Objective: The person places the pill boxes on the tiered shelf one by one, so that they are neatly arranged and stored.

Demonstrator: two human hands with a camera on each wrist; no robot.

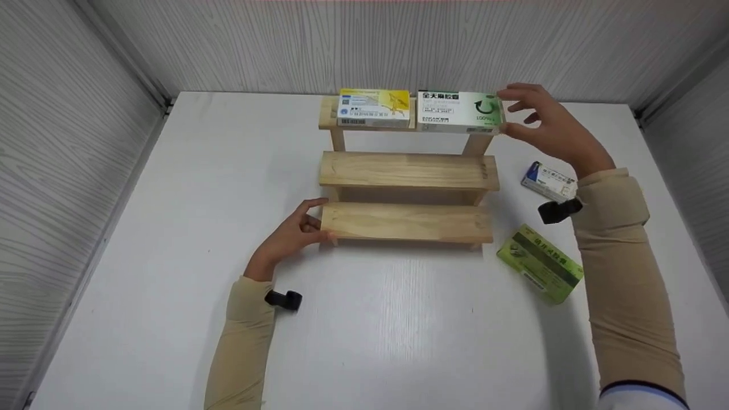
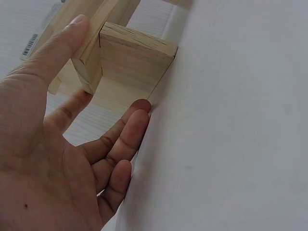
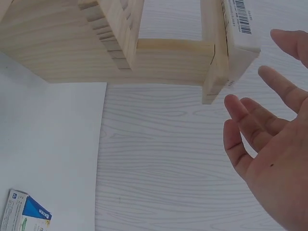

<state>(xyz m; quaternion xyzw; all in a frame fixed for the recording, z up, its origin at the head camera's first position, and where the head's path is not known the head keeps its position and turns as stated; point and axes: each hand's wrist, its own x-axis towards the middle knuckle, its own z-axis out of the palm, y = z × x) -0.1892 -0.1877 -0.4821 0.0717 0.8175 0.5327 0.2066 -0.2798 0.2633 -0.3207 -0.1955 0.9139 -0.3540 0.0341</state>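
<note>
A three-step wooden shelf stand (image 1: pixel 409 171) stands on the white table. My left hand (image 1: pixel 290 233) holds the left end of its lowest step between thumb and index finger; the other fingers curl loosely below in the left wrist view. On the top step lie a yellow-and-white medicine box (image 1: pixel 373 107) and, to its right, a white-and-green medicine box (image 1: pixel 458 111). My right hand (image 1: pixel 549 122) is beside the right end of the white-and-green box, fingers spread and relaxed. The right wrist view shows a small gap between those fingertips and the box (image 3: pixel 242 38).
Right of the stand, a small blue-and-white medicine box (image 1: pixel 551 181) lies on the table near my right wrist. Closer to me is a green medicine box (image 1: pixel 541 263), set at an angle. Grey wood-grain panels (image 1: pixel 364 45) border the table at the back and sides.
</note>
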